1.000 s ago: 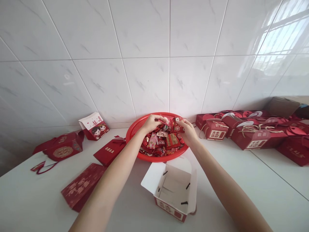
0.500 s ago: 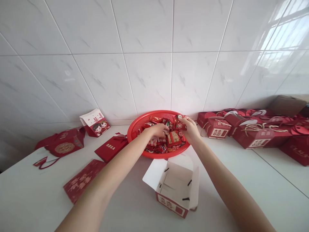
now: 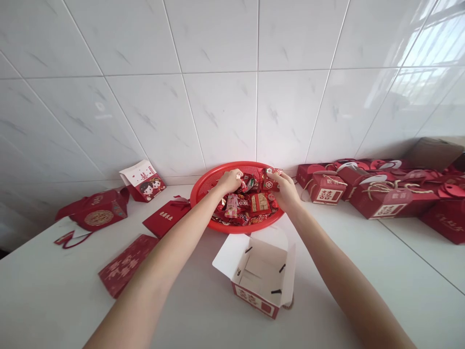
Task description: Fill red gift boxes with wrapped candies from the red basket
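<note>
A red plastic basket (image 3: 200,186) with perforated sides stands against the wall, holding many wrapped candies (image 3: 232,206). Over its left part, my left hand (image 3: 230,181) is closed on a candy in a shiny red-and-white wrapper (image 3: 240,176). My right hand (image 3: 286,190), at the basket's right rim, grips a red packet with white flower prints (image 3: 269,182). In front of the basket stands an open gift box (image 3: 259,276), white inside and red outside, its flaps spread. Only dark slots and bare card show within it.
Several folded red gift boxes (image 3: 329,186) with twine handles crowd the right side by the wall. A red-and-white box with cartoon figures (image 3: 147,184), a red box with a round gold emblem (image 3: 101,213) and flat red packets (image 3: 129,264) lie left. A brown carton (image 3: 434,155) sits far right.
My left hand has lifted and moved slightly left and back, a candy now showing in its fingers. My right hand stays at the rim with its packet. The view has shifted slightly.
</note>
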A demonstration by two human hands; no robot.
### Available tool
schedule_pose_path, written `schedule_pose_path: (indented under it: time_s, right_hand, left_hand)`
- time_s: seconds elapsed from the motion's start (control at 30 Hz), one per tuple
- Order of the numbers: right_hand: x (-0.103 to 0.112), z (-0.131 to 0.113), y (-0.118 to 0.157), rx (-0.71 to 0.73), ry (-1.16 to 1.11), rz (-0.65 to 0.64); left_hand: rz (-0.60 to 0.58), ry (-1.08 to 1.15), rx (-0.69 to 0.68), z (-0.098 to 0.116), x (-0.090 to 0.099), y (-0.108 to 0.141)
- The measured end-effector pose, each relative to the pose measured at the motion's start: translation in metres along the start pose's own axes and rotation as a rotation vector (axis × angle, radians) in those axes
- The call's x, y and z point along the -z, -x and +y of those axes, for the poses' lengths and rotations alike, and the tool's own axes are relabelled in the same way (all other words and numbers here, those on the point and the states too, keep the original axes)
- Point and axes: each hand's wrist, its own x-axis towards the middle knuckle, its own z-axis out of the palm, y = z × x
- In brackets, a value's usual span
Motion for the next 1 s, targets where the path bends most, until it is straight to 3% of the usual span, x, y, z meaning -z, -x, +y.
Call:
schedule_pose_path:
  time_s: [0.23,0.4,0.53,0.6,0.67,0.73,1.0]
  right_hand:
    - [-0.002,-0.002,0.002,-0.009,0.007,0.006]
    - [-0.001,0.0,0.001,0.002,0.004,0.006]
    - [0.0,0.001,-0.001,-0.004,0.02,0.006]
    - [0.0,0.002,-0.001,0.01,0.025,0.003]
    - [0.0,0.002,-0.002,0.024,0.027,0.003]
    - [0.001,0.002,-0.002,0.024,0.031,0.012]
    - [0.002,0.003,-0.001,0.036,0.042,-0.013]
  left_hand:
    - [0.005,0.086,0.034,-0.005,-0.002,-0.003]
    - [0.079,0.035,0.064,-0.01,-0.003,-0.004]
    - [0.138,0.0,-0.023,-0.007,0.0,-0.003]
    - [0.016,-0.032,-0.146,-0.004,-0.001,-0.001]
    - [-0.185,-0.088,-0.243,0.0,-0.003,0.0]
    - [-0.328,-0.154,-0.254,0.005,-0.007,0.001]
    - [-0.388,-0.335,-0.189,0.017,-0.025,-0.002]
